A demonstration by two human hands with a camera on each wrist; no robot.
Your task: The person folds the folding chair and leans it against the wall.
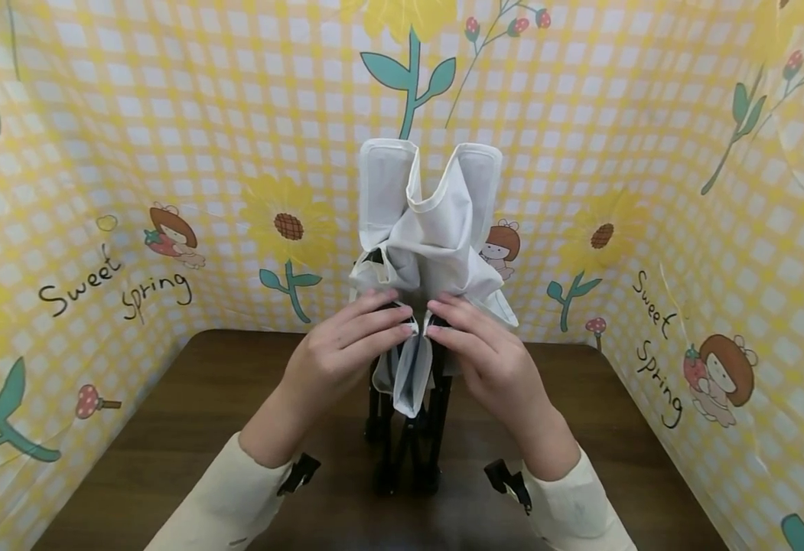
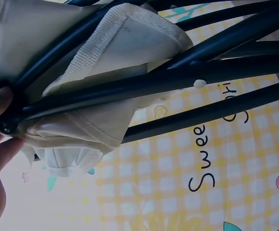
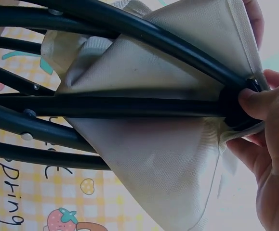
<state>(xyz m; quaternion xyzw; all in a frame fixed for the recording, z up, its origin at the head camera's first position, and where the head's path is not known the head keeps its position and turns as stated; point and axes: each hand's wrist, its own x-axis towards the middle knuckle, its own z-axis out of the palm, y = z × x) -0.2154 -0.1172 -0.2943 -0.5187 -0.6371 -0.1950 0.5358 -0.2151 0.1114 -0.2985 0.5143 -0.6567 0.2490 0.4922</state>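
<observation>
Pinching a folding chair (image 1: pixel 443 249), left grip (image 1: pixel 336 348), right grip (image 1: pixel 496 353) both closed; brown table (image 1: pixel 167 444), checked cloth (image 1: pixel 236 115) around

In my head view the thumbs of the left hand (image 1: pixel 336 344) and right hand (image 1: pixel 494 356) are hidden, and the near edge of the worktop (image 1: pixel 167 428) is cut off. Toward that edge, I find the lower ends of the black frame (image 1: pixel 441 405) too dark to make out. Each wrist view crops its hand.
</observation>
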